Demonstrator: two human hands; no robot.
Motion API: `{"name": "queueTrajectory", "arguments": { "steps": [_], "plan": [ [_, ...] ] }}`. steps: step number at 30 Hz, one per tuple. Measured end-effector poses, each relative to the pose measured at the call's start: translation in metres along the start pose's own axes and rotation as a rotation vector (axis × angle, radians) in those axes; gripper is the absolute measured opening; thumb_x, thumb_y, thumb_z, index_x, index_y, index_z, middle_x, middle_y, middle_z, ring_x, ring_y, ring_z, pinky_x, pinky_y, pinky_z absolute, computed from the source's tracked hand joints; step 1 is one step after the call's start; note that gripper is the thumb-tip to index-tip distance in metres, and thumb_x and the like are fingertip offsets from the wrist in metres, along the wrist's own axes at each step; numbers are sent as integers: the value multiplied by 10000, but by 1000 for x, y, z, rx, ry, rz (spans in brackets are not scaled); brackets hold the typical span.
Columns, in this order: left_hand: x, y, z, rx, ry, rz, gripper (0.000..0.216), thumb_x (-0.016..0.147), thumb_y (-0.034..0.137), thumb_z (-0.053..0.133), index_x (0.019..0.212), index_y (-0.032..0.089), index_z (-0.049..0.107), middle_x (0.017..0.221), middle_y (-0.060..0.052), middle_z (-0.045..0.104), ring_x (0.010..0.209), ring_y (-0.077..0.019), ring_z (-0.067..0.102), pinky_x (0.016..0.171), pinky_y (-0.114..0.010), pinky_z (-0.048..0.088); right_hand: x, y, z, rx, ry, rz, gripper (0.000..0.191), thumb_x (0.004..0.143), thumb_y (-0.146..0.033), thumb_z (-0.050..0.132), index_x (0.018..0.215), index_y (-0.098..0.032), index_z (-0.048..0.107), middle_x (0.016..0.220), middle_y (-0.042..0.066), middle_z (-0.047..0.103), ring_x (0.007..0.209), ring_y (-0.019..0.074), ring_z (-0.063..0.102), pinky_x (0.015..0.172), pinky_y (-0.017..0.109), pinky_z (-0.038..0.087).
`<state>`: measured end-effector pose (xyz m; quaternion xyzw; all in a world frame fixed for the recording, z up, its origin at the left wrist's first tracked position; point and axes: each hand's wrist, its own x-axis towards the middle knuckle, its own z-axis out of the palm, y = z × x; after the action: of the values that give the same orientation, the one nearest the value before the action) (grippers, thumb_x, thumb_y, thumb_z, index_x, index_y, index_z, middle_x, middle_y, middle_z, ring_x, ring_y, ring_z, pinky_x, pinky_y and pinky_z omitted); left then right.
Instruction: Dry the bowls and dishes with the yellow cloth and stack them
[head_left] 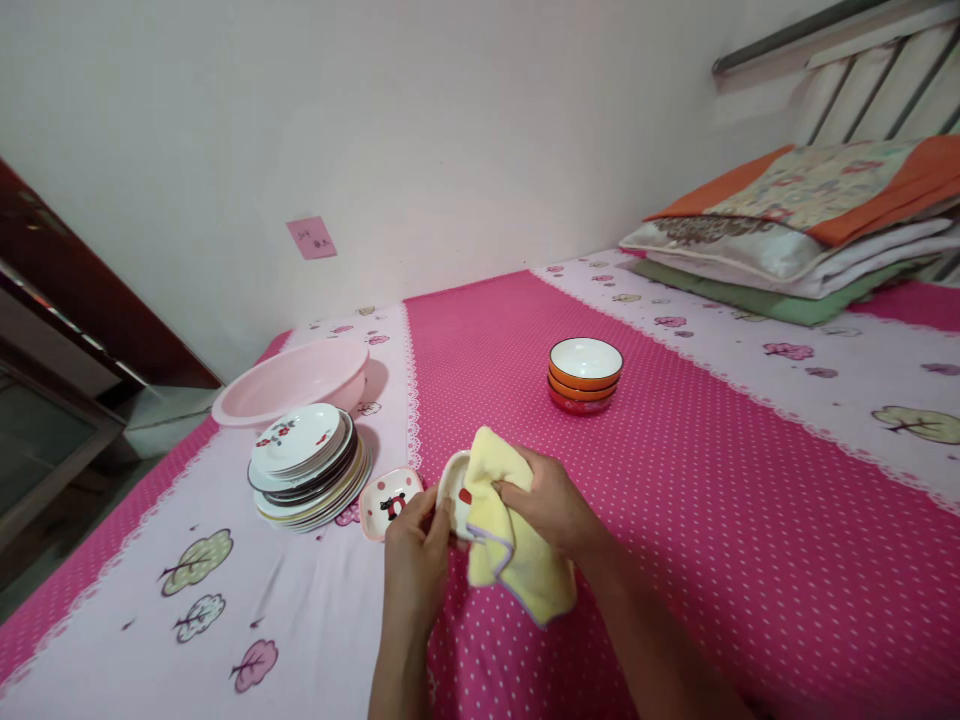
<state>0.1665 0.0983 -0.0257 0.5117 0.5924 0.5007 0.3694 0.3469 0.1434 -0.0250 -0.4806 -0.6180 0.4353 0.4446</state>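
My left hand (417, 547) grips the left rim of a small white dish (454, 490) with a red mark inside it. A yellow cloth (517, 560) with a purple edge is bunched in my right hand (551, 500), pressed over the dish's right side, so much of the dish is hidden. Just left of my left hand, a square dish (388, 498) with a pink rim and a dark and red figure lies on the bedspread. Farther left rises a stack of plates (296, 445), the top ones white with red flowers.
Behind the plates sits a pink basin (292, 380). Several stacked orange and red bowls (585, 375) stand beyond my right hand. Folded bedding (802, 225) lies at the far right by the bed rail. A pink note (312, 238) is on the wall.
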Motion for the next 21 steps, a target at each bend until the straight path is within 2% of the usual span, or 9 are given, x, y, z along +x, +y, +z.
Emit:
{"name": "queueTrajectory", "arguments": {
  "steps": [4,7,11,14,17,21],
  "plan": [
    [1,-4,8,-226,110,-130,383,779,520,774,944,176,746,733,3,672,607,-160,599,575,-271,493,1,7,21,163,38,77,372,778,-302,726,1128,-174,719,1084,80,794,944,239,745,785,293,576],
    [1,-6,9,-327,140,-154,396,722,496,836,926,174,725,715,25,665,597,-130,583,556,-235,476,1,11,27,182,-7,120,366,787,-352,748,1107,-175,733,1067,85,801,958,259,753,762,299,585],
    [2,1,3,-322,40,-168,487,672,556,864,901,162,692,695,24,666,542,-121,602,556,-245,514,-1,8,13,167,-96,122,310,829,-373,716,1057,-167,755,1017,77,806,930,269,753,745,305,580],
    [1,7,-4,-268,-76,-156,553,702,613,821,990,163,674,644,19,672,467,-157,617,499,-281,520,-2,4,0,105,-134,53,277,876,-322,632,1063,-156,751,1019,74,803,897,249,741,751,304,566],
    [0,9,-7,-167,-148,-95,475,808,578,742,1037,168,672,572,36,640,434,-171,615,459,-271,492,-2,2,-4,-2,-140,16,294,875,-290,615,1092,-145,750,1026,83,799,901,248,727,749,305,551],
    [-1,8,-5,-100,-146,-72,373,814,546,728,894,188,661,534,50,597,388,-165,596,401,-247,415,-2,2,-4,-2,-149,39,311,861,-326,647,1081,-133,752,1009,93,795,882,248,717,727,305,541]
  ]
}}
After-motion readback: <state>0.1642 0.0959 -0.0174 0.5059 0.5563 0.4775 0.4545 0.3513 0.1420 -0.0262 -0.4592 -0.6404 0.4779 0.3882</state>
